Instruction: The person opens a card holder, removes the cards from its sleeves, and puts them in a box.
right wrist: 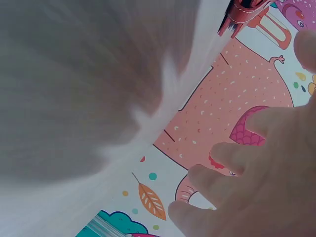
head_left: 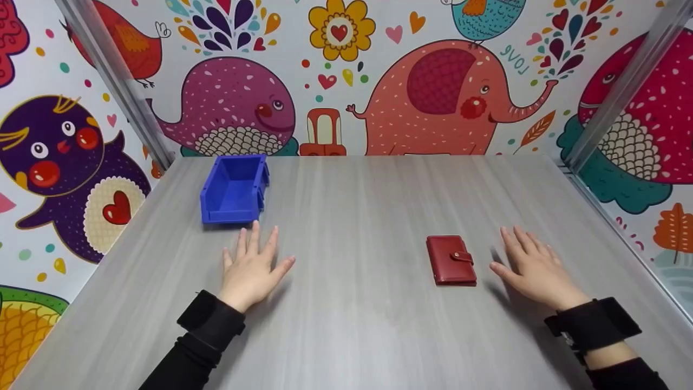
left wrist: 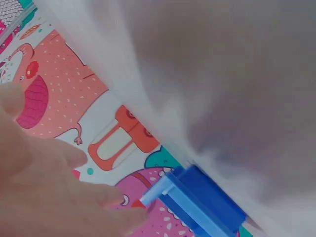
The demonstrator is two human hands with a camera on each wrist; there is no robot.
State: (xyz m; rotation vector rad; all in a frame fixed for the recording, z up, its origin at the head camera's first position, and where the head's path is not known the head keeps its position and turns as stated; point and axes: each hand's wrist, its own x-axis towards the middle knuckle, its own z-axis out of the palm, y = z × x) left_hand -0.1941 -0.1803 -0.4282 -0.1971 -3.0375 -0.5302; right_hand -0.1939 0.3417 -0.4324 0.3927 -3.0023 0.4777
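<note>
A red wallet [head_left: 450, 261] with a snap strap lies flat on the table, strap side toward my right hand. My right hand [head_left: 536, 269] is just to the right of it, fingers straight and spread, holding nothing. On the left, my left hand [head_left: 250, 273] is also spread with straight fingers and holds nothing. Its fingertips point at the front of a blue plastic bin [head_left: 233, 189], whose low front edge faces me. In the left wrist view the bin [left wrist: 202, 202] shows beyond the fingers. Part of the wallet [right wrist: 243, 15] appears at the top of the right wrist view.
The grey wood-grain table [head_left: 352, 325] ends at a wall [head_left: 335, 81] printed with cartoon animals. Metal posts [head_left: 116, 86] stand at the back corners. Both wrists wear black straps [head_left: 598, 324].
</note>
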